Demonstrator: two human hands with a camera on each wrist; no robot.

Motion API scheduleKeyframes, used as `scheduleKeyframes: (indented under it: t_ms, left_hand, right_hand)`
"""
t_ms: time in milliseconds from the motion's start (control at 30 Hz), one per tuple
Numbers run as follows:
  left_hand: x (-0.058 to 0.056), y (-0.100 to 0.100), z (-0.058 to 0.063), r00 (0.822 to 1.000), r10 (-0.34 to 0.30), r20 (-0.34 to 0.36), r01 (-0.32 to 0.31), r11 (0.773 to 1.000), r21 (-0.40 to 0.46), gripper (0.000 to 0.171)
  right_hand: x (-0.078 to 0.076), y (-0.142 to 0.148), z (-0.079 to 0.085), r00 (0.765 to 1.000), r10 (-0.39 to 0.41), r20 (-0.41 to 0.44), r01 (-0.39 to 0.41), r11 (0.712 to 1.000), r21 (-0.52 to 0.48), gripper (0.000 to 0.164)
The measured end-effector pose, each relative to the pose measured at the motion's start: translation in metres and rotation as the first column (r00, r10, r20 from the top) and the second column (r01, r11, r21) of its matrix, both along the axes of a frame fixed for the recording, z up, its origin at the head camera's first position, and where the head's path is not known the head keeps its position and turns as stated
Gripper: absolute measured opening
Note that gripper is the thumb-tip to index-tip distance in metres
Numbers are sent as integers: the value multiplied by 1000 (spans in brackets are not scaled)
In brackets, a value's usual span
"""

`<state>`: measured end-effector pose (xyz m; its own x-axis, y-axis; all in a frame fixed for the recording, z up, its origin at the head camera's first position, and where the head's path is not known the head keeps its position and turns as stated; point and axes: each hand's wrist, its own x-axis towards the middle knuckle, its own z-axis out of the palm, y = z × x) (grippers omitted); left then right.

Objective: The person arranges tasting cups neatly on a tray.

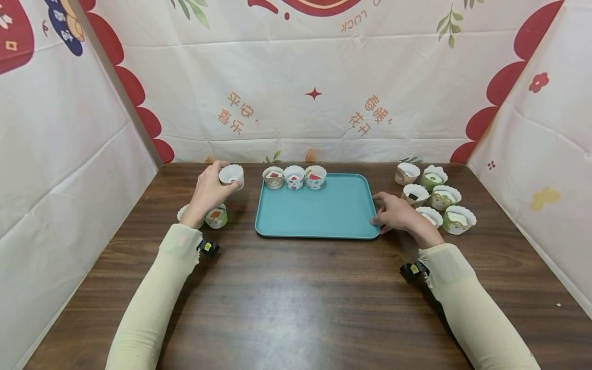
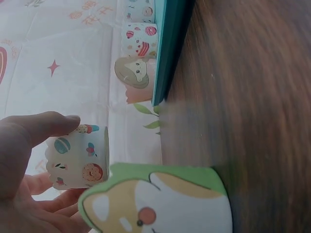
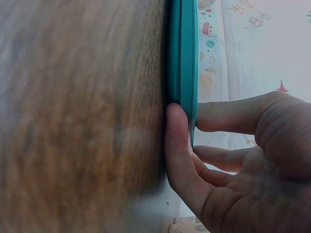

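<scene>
My left hand [image 1: 209, 189] grips a white paper baking cup [image 1: 232, 173] between thumb and fingers, left of the tray. The left wrist view shows small sweets and cookies printed on that paper cup [image 2: 80, 158]. On the right, my right hand [image 1: 399, 214] pinches the front right corner of the blue-green tray [image 1: 319, 218], thumb at its near side. Three printed paper cups with small items inside, a tan one [image 1: 273, 180], a white one [image 1: 294, 180] and another white one [image 1: 315, 180], stand along the tray's back left edge.
Several paper cups stand right of the tray, such as a green one [image 1: 458, 222] and a tan one [image 1: 407, 174]. A green cup [image 1: 216, 218] stands by my left wrist, with another partly hidden behind it. A printed white cloth [image 1: 296, 118] hangs behind the wooden table [image 1: 296, 298].
</scene>
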<state>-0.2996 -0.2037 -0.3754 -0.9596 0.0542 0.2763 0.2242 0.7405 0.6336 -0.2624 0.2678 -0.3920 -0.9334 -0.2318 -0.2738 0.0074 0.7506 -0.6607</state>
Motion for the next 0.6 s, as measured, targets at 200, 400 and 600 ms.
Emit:
scheduleKeyframes:
  t_ms: [200,400,600]
  left_hand:
    - [0,8,-1,999,-28,-36,27,999,-27,66]
    - [3,17,-1,998,-52,-17,52,999,-11,66]
    - [4,29,-3,996,-90,-17,89,996,-17,66]
  right_hand:
    - [1,0,2,1000,-1,1,1,1000,-17,76]
    - [1,0,2,1000,-1,3,1,1000,-23,76]
    - [0,-1,-1,1000,-5,-2,5,1000,-11,75]
